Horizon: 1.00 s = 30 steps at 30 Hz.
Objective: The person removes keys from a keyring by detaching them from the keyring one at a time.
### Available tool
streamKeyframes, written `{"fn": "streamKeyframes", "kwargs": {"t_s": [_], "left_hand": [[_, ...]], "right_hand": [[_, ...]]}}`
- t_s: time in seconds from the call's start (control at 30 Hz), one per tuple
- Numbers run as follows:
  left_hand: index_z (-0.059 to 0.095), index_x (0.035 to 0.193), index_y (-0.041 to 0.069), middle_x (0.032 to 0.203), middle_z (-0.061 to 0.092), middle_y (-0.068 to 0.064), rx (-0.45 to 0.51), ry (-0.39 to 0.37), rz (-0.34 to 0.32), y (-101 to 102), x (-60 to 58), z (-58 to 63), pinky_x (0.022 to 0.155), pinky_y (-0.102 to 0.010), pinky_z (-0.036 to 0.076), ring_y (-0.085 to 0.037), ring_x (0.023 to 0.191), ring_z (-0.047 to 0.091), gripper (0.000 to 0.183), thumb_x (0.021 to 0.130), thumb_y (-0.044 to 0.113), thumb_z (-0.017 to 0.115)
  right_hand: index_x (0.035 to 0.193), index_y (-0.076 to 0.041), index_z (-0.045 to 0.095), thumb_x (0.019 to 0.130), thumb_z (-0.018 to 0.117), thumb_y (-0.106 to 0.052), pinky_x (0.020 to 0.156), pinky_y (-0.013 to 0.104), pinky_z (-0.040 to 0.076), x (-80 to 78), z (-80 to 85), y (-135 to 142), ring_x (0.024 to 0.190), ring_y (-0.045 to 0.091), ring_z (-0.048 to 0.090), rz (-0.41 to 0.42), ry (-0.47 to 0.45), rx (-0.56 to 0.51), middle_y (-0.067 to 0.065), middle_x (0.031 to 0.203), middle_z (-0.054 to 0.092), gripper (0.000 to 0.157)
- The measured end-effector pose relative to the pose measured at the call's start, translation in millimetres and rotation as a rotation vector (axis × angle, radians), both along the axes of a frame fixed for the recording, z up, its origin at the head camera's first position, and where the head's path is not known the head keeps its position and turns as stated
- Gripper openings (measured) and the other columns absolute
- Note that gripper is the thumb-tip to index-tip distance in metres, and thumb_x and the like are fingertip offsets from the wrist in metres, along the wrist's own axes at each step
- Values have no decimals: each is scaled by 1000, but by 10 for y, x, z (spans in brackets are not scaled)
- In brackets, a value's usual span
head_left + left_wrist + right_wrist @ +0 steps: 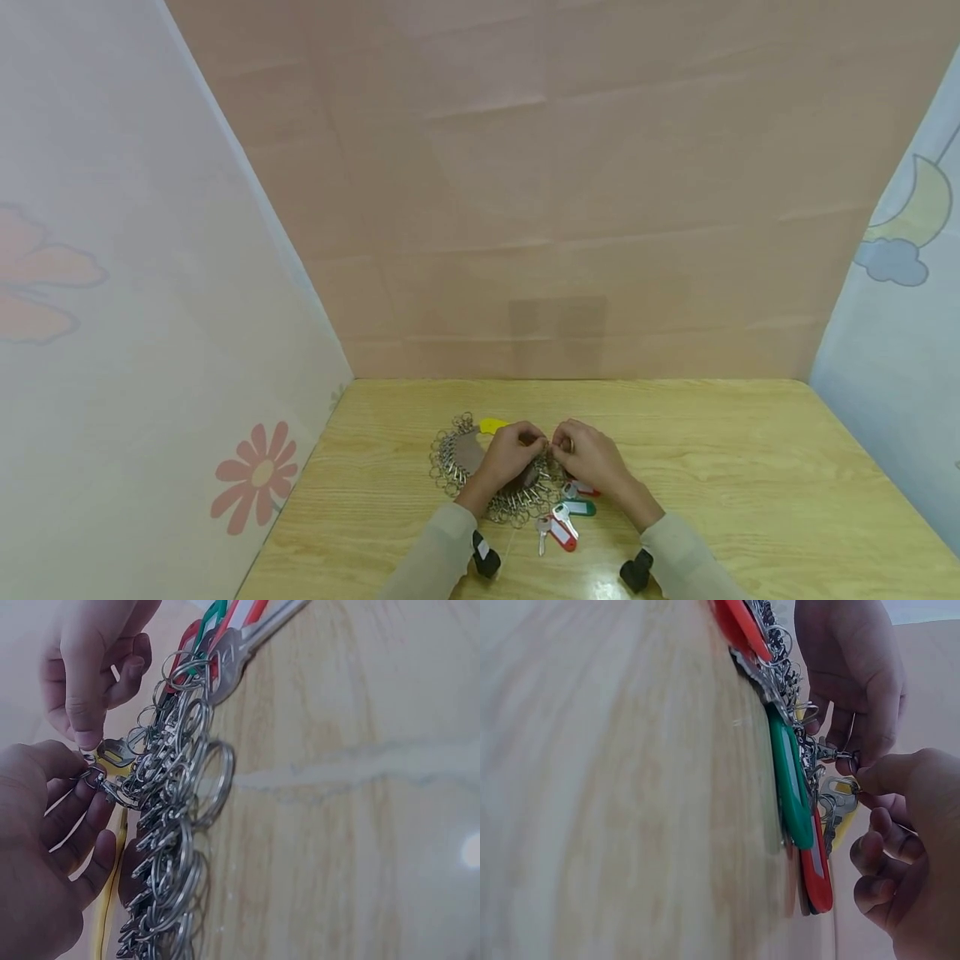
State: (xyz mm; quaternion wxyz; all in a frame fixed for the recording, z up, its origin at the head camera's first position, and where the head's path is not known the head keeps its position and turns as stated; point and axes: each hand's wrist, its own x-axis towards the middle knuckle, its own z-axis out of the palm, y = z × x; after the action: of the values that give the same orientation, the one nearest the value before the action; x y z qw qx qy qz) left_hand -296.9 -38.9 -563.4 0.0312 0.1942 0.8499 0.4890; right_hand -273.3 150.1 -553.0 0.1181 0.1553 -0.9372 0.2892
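In the head view my left hand [512, 457] and right hand [592, 457] meet over a round bunch of metal swivel clasps with split rings [517, 504]. My left hand pinches a split ring [853, 760] joined to a clasp. Close beside it, the right thumb and forefinger pinch a small ring at the head of a silver key [841, 799], which hangs down by the bunch. Whether the two rings are linked is too small to tell. Near the right wrist lie loose keys [542, 535] with red tags [562, 536] and a green tag [579, 507].
A yellow piece [491, 425] and a brown patch [468, 452] show inside the ring of clasps. The wooden table [720, 483] runs to a beige back wall [555, 208]. Side panels [292, 400] with printed pictures stand left and right.
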Motion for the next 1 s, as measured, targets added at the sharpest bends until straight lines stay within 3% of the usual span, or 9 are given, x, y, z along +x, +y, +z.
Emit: {"fn": "streamKeyframes", "kwargs": {"t_s": [0.53, 1.0], "left_hand": [[72, 101, 23, 98, 71, 7, 30, 17, -31, 0, 35, -5, 77, -23, 53, -3, 88, 63, 11, 99, 28, 62], [72, 98, 23, 94, 71, 8, 10, 36, -24, 7, 30, 21, 75, -23, 52, -2, 85, 62, 11, 99, 28, 62]], "right_hand": [[85, -27, 64, 91, 72, -25, 53, 24, 39, 8, -9, -10, 59, 6, 48, 23, -150, -90, -13, 76, 57, 9], [87, -21, 67, 92, 69, -22, 50, 23, 37, 16, 23, 11, 55, 5, 45, 68, -159, -130, -9, 76, 59, 5]]}}
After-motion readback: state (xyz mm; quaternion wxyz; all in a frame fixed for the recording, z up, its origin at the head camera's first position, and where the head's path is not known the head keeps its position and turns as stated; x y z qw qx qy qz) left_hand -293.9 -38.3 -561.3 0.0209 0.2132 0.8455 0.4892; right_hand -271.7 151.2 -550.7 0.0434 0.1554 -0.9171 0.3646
